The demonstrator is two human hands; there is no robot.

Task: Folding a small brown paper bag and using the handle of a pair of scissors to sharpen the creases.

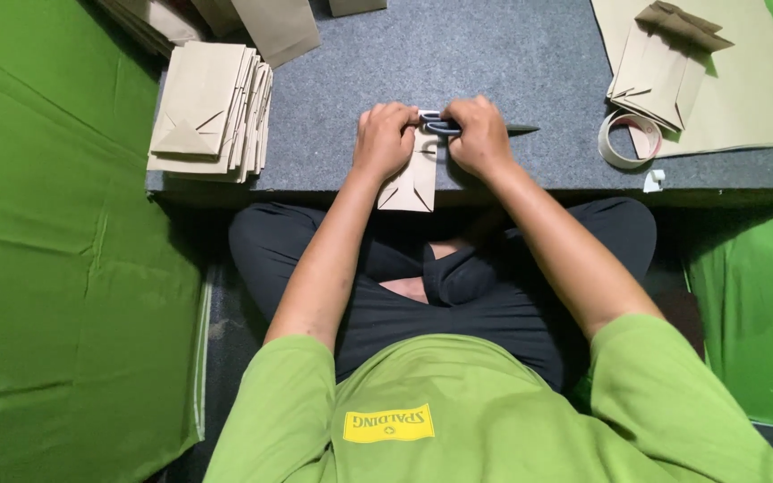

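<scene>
A folded paper bag point(411, 179) hangs over the gray table point(530, 63) edge, pinned under left hand point(385, 139) fingers; right hand point(479, 136) fingers close on scissors point(458, 128), steadying the work. Beyond, bag stack point(210, 112) and tape roll point(619, 139) wait.

The small flat bag of matt tan kraft paper point(411, 179) lay creased on the grey tabletop point(530, 63), which looked rough and felt-like. The dark-handled scissors point(471, 128) showed smooth plastic and dull metal. The green cloth point(55, 268) was matt and wrinkled.
</scene>
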